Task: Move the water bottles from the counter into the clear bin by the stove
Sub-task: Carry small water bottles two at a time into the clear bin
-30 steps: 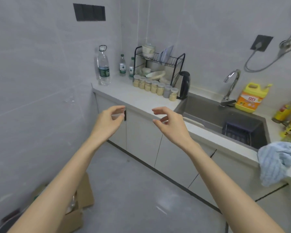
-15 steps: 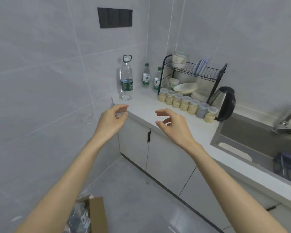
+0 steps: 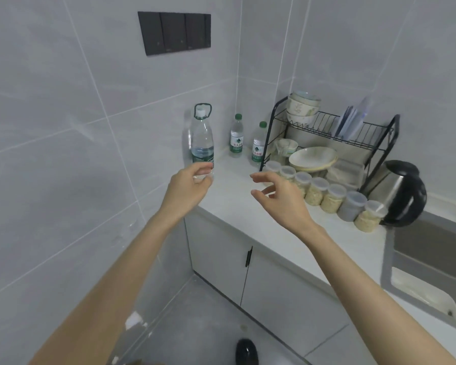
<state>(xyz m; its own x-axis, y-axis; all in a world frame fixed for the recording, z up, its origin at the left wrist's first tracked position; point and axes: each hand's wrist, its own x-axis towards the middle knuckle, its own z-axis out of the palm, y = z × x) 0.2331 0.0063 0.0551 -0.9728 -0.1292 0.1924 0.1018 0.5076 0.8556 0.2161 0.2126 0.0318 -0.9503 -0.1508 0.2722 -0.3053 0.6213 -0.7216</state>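
Counter (image 3: 229, 201) corner, left hand (image 3: 187, 188) loosely curled, empty, by large water bottle (image 3: 202, 138); right hand (image 3: 282, 198) slack, empty

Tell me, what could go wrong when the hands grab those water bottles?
1. The big bottle is tall and stands near the end of the counter. A clumsy bump from the left hand might tip it over.
2. The small bottles sit tight beside the dish rack and the jars. The right hand could knock a jar while reaching in.
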